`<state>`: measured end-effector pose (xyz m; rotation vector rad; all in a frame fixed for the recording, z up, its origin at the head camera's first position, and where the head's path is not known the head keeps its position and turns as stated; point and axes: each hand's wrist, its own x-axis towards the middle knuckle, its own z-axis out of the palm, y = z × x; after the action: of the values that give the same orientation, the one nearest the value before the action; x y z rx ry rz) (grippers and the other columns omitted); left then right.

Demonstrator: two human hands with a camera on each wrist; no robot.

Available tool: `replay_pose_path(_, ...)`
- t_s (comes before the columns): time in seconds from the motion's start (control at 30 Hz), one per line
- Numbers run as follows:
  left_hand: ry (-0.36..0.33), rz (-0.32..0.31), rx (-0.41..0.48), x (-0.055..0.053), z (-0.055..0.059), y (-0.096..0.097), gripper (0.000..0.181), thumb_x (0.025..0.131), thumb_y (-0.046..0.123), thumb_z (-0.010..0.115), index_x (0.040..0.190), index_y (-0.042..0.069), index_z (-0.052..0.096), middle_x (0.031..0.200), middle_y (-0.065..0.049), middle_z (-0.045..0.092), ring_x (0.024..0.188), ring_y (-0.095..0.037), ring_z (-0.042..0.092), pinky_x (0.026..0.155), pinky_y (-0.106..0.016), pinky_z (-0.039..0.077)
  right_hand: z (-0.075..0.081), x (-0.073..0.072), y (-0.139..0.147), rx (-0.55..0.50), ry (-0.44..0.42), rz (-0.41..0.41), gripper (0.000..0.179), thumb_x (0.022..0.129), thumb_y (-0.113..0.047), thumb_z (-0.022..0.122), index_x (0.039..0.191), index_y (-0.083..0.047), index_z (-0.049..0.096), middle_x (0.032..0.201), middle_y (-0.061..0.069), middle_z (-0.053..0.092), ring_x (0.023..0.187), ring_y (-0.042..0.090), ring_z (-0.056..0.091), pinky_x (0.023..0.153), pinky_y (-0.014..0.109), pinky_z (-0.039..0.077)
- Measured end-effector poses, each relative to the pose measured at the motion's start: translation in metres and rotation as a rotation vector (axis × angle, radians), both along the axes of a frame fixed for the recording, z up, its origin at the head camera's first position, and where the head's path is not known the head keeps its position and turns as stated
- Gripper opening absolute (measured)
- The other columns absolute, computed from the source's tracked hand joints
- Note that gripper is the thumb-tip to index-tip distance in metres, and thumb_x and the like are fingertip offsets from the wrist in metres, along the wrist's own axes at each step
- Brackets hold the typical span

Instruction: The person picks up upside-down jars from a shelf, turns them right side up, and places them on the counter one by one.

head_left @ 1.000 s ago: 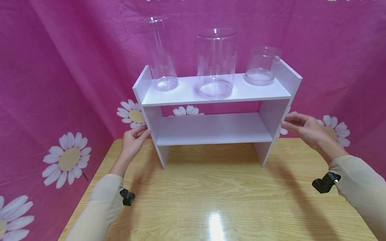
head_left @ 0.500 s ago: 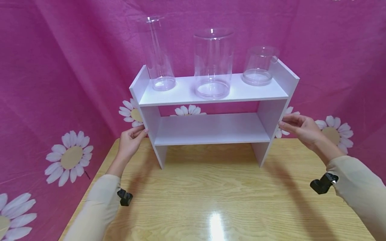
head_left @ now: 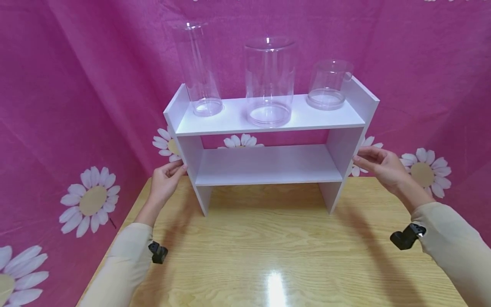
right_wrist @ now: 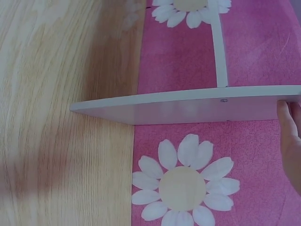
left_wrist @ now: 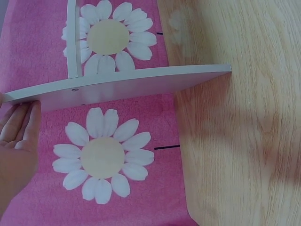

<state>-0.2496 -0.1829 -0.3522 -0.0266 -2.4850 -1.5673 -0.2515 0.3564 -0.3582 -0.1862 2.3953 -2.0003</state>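
Note:
A white two-tier shelf (head_left: pixel 268 164) stands on the wooden table in the head view. Three clear glass containers are on its top board: a tall narrow cylinder (head_left: pixel 207 106), a wide cylinder (head_left: pixel 269 114) and a short one (head_left: pixel 326 98). My left hand (head_left: pixel 164 183) touches the left side panel (left_wrist: pixel 141 87), thumb at its front edge. Straight fingers (left_wrist: pixel 30 125) press its outer face in the left wrist view. On the other side my right hand (head_left: pixel 387 170) touches the right side panel (right_wrist: pixel 188 110). Its fingers (right_wrist: pixel 288 123) lie straight against the outer face.
The light wooden table (head_left: pixel 253 256) extends in front of the shelf. A pink curtain with white daisies (head_left: pixel 92 200) hangs close behind and to the left. The glass containers rise well above the side panels.
The shelf with its glass containers has shifted slightly left relative to the table and curtain. Both hands have moved along with it, still touching the side panels.

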Motion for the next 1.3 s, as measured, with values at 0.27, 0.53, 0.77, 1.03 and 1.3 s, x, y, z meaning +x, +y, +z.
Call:
replay_pose_path(0.27, 0.022, -0.009, 0.018, -0.002, -0.002, 0.000, 0.040, 0.095, 0.017, 0.058, 0.128, -0.006, 0.057, 0.124, -0.027, 0.059, 0.078, 0.026, 0.053, 0.074, 0.000, 0.046, -0.001, 0.001, -0.001, 0.081, 0.001, -0.015, 0.018, 0.093, -0.021, 0.062, 0.109, -0.029, 0.058, 0.094, -0.027, 0.064, 0.087, -0.011, 0.061, 0.075, 0.005, 0.052)
replay_pose_path(0.53, 0.017, -0.019, 0.008, -0.005, 0.001, 0.001, 0.041, 0.095, 0.018, 0.059, 0.129, -0.006, 0.056, 0.125, -0.025, 0.059, 0.079, 0.025, 0.053, 0.074, 0.000, 0.046, -0.006, 0.002, -0.002, -0.040, 0.032, -0.018, 0.021, 0.092, -0.014, 0.063, 0.108, -0.028, 0.061, 0.094, -0.023, 0.065, 0.087, -0.008, 0.060, 0.076, 0.005, 0.051)
replay_pose_path(0.77, 0.008, -0.004, 0.003, -0.002, -0.001, 0.000, 0.042, 0.095, 0.020, 0.059, 0.129, -0.005, 0.057, 0.125, -0.026, 0.059, 0.078, 0.026, 0.052, 0.074, 0.001, 0.045, -0.009, 0.003, -0.007, -0.082, 0.027, -0.043, 0.019, 0.091, -0.019, 0.066, 0.106, -0.029, 0.062, 0.093, -0.022, 0.065, 0.087, -0.007, 0.058, 0.076, 0.004, 0.050)
replay_pose_path(1.03, -0.019, 0.043, -0.024, 0.006, -0.002, 0.004, 0.040, 0.096, 0.017, 0.058, 0.130, -0.004, 0.056, 0.126, -0.024, 0.061, 0.101, 0.003, 0.064, 0.083, -0.007, 0.050, -0.010, 0.005, -0.014, -0.082, 0.009, -0.084, 0.019, 0.091, -0.018, 0.066, 0.103, -0.032, 0.061, 0.090, -0.025, 0.066, 0.084, -0.011, 0.060, 0.074, 0.003, 0.049)
replay_pose_path(1.3, 0.021, 0.021, -0.110, 0.024, 0.017, 0.016, 0.043, 0.095, 0.013, 0.057, 0.134, -0.005, 0.051, 0.131, -0.023, 0.059, 0.124, -0.030, 0.058, 0.103, -0.039, 0.048, -0.009, 0.007, -0.014, -0.120, 0.009, -0.110, 0.017, 0.089, -0.020, 0.068, 0.101, -0.033, 0.062, 0.089, -0.026, 0.066, 0.083, -0.010, 0.060, 0.074, 0.002, 0.049)
